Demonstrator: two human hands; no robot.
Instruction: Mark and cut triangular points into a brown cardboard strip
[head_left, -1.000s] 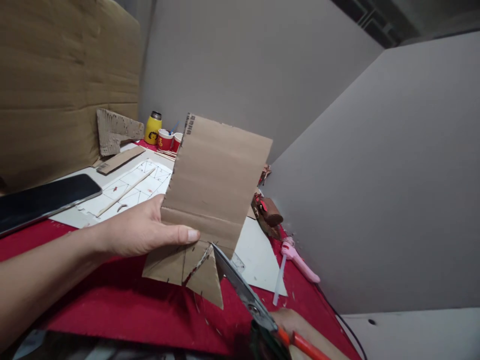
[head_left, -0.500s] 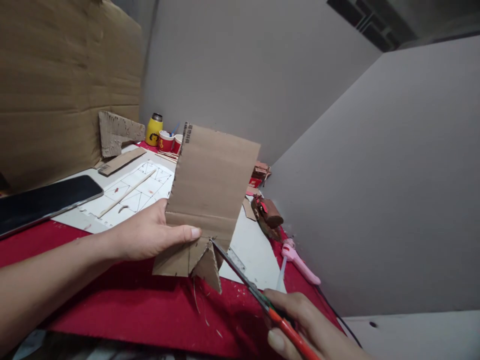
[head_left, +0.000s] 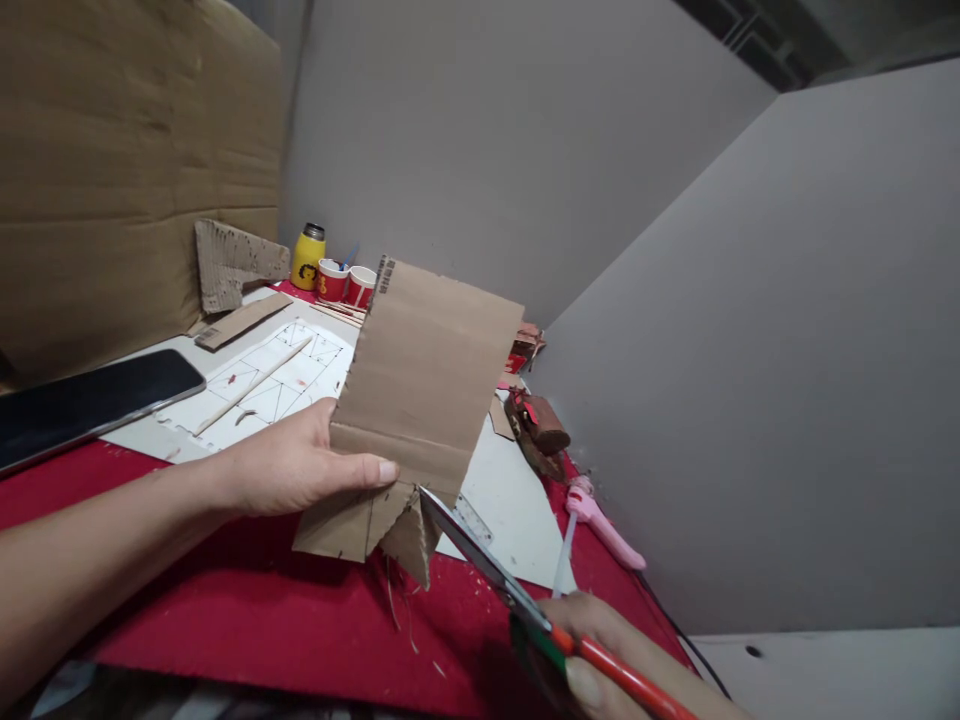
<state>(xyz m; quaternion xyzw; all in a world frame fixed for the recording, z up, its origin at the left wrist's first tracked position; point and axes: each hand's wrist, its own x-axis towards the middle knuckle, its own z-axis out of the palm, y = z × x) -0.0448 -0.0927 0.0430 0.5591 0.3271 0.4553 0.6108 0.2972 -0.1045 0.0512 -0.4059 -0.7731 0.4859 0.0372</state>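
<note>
A brown cardboard piece is held up at the centre by my left hand, whose thumb lies across its front. Its lower edge has a notch and a flap that hangs down. From the lower right, my right hand grips scissors with orange and green handles. The blade tips touch the cardboard at the top of the notch. The left hand's other fingers are hidden behind the cardboard.
A phone lies at the left, beside a drawn paper. Behind are a yellow bottle and red cups. At the right lie a brown object and a pink glue gun. The cloth is red.
The cardboard has tilted slightly, its top moving right and down and its lower flaps shifting left. My right hand has moved a little right and down, and the scissors' handles are spread wider.
</note>
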